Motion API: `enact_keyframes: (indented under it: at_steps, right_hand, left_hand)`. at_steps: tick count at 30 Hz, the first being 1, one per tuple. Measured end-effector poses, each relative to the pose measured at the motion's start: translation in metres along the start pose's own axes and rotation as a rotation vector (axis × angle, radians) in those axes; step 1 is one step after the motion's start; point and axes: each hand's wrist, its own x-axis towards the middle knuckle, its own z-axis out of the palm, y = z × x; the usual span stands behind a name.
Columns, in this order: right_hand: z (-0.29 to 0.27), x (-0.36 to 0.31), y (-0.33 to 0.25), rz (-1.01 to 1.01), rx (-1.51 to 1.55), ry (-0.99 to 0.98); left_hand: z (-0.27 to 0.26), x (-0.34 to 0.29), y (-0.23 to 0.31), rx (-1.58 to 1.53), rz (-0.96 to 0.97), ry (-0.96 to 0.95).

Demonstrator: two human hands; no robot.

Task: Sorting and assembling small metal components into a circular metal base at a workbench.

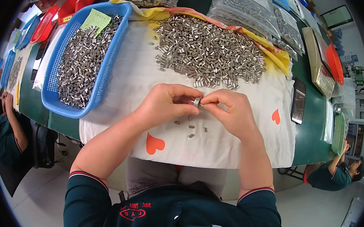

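Over the white cloth (122, 67), my left hand (161, 103) pinches a small silvery piece, round and ringed at its edge (196, 102), between thumb and forefinger. My right hand (232, 112) meets it from the right with thumb and forefinger pressed together. What the right fingertips hold is too small to make out; a thin bit shows between them and the round piece. Several loose metal cylinders (191, 127) lie on the cloth just below my hands. Beyond them spreads a big heap of short, shiny metal cylinders (209, 52).
A blue perforated basket (104, 82) at the left holds many similar cylinders and a yellow-green note (96, 22). Clear bags of metal parts (244, 12) lie at the back. A dark phone (298, 100) rests at the right. Other people (333, 178) work at both sides.
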Motion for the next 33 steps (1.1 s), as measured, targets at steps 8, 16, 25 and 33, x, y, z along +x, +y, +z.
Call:
enact_keyframes:
  at_steps: [8, 16, 25, 33]
  right_hand:
    - [-0.019, 0.009, 0.017, 0.151, -0.203, 0.184]
    - [-0.002, 0.013, 0.02, -0.106, -0.63, 0.153]
    - [0.0, 0.01, 0.011, -0.03, -0.509, 0.173]
    - [0.008, 0.003, -0.005, -0.069, 0.013, 0.084]
  left_hand:
    - [0.002, -0.005, 0.001, 0.258, 0.051, -0.083]
    - [0.001, -0.002, -0.003, 0.17, 0.025, -0.076]
    - [-0.003, 0.002, -0.002, -0.079, 0.008, -0.047]
    - [-0.004, 0.004, -0.005, -0.122, 0.071, 0.011]
